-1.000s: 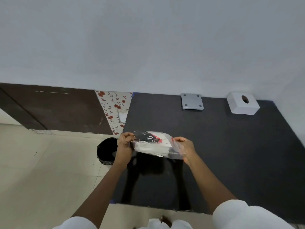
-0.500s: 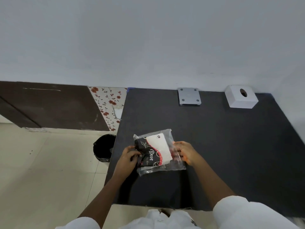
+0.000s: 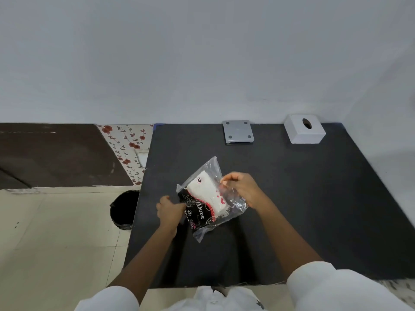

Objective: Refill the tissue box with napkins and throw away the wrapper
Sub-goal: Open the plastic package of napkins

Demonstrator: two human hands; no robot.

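Packet [image 3: 207,198] now tilted, bin [image 3: 124,208] alongside

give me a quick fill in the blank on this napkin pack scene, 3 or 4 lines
1. The clear plastic napkin pack lies on the ____ tabletop.
2. The white square tissue box stands at the table's far ____ corner.
3. The round black waste bin stands on the floor to the ____ of the table.
4. The left hand and the right hand both grip the ____.

Missing words: black; right; left; napkin pack
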